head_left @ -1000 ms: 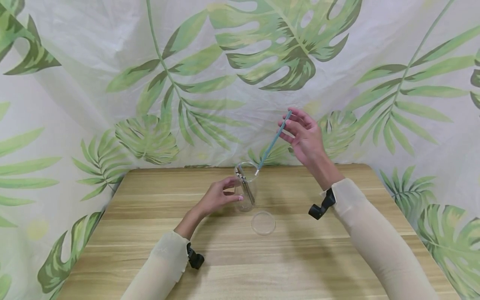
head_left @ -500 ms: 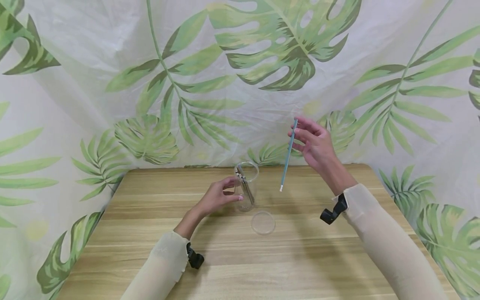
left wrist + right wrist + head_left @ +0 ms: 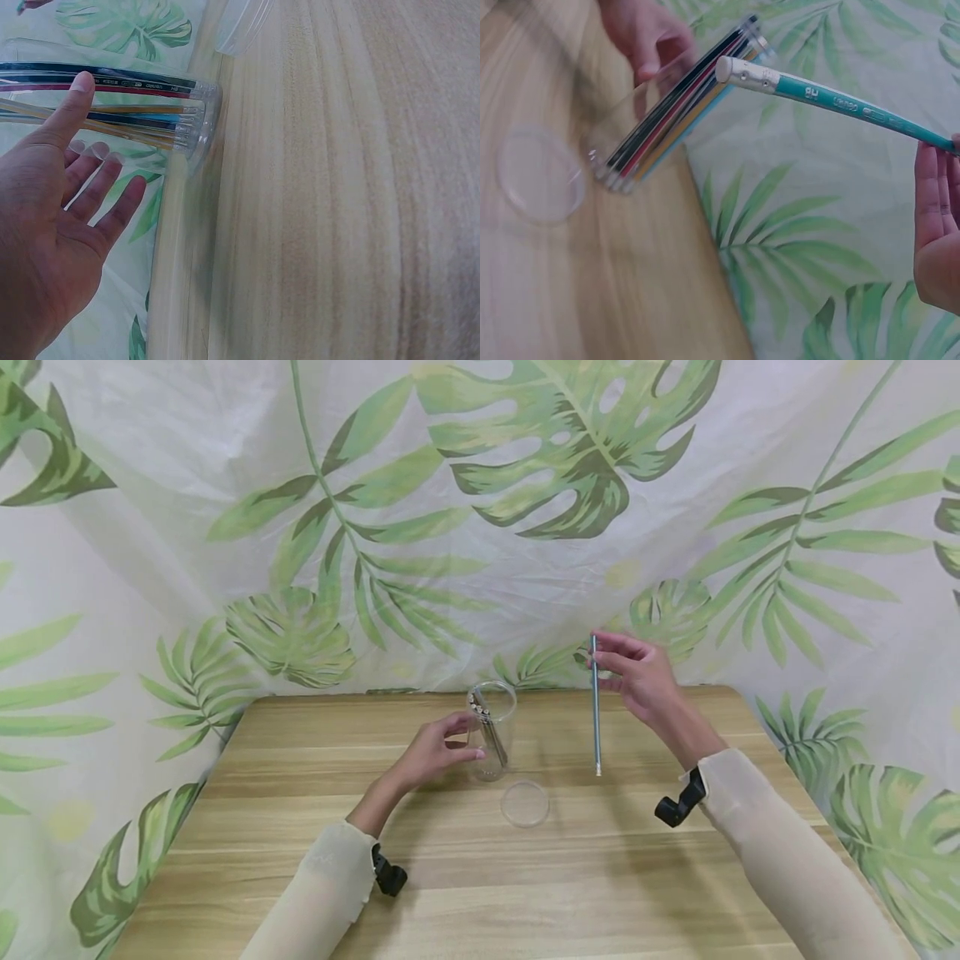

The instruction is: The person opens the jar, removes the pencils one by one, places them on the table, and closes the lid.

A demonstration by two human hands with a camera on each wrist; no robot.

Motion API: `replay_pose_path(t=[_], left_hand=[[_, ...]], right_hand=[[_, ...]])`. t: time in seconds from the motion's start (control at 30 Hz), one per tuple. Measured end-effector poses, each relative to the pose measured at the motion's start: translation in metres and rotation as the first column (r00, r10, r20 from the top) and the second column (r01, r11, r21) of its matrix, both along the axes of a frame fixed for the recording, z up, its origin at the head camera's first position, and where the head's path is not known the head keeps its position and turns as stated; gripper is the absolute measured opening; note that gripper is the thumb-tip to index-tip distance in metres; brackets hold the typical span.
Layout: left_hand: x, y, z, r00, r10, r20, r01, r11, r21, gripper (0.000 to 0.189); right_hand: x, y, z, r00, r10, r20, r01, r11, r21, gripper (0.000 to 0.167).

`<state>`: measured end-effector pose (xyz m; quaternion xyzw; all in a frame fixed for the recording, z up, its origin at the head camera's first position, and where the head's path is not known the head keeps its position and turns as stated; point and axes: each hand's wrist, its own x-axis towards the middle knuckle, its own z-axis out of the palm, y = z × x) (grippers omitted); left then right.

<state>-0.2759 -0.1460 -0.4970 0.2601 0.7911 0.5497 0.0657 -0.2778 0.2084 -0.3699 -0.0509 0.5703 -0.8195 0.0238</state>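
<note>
My right hand (image 3: 643,681) pinches a teal pencil (image 3: 597,714) near its upper end. The pencil hangs nearly upright over the table, eraser down; the right wrist view shows its white eraser, silver ferrule and printed teal barrel. My left hand (image 3: 433,752) holds a clear plastic jar (image 3: 512,731), with the thumb on the near side and the fingers around the far side. The jar stands uncapped on the table. Several pencils (image 3: 679,101), dark, red, yellow and blue, lean inside it. A round clear lid (image 3: 525,804) lies flat just in front of the jar.
A wood-grain table (image 3: 450,893) spans the area under both hands. Behind it hangs a white curtain (image 3: 420,627) with green leaf prints, close to the table's back edge. Black wrist cameras sit on both sleeves.
My right hand has carried the teal pencil away from the jar's rim, rightward and down, and the pencil has swung from slanted to nearly upright. The left hand and jar have stayed put.
</note>
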Motion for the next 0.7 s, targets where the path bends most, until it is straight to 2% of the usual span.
replay_pose_path(t=[0.13, 0.37, 0.5, 0.7], left_hand=[[0.001, 0.0, 0.0, 1.0, -0.008, 0.02, 0.007, 1.0, 0.018, 0.068], [0.0, -0.001, 0.0, 1.0, 0.003, 0.005, -0.003, 1.0, -0.02, 0.066], [-0.001, -0.001, 0.0, 1.0, 0.001, 0.003, 0.0, 0.999, -0.035, 0.066], [-0.002, -0.002, 0.001, 1.0, 0.003, -0.029, -0.005, 0.998, -0.066, 0.067]], right_hand=[[0.003, 0.004, -0.014, 1.0, 0.01, 0.025, -0.011, 0.998, 0.069, 0.03], [0.006, 0.009, -0.041, 0.996, -0.001, 0.085, -0.014, 0.984, 0.178, 0.027], [0.008, 0.01, -0.056, 0.993, 0.001, 0.117, -0.025, 0.978, 0.205, 0.031], [0.009, 0.007, -0.076, 0.989, -0.001, 0.15, -0.035, 0.97, 0.239, 0.025]])
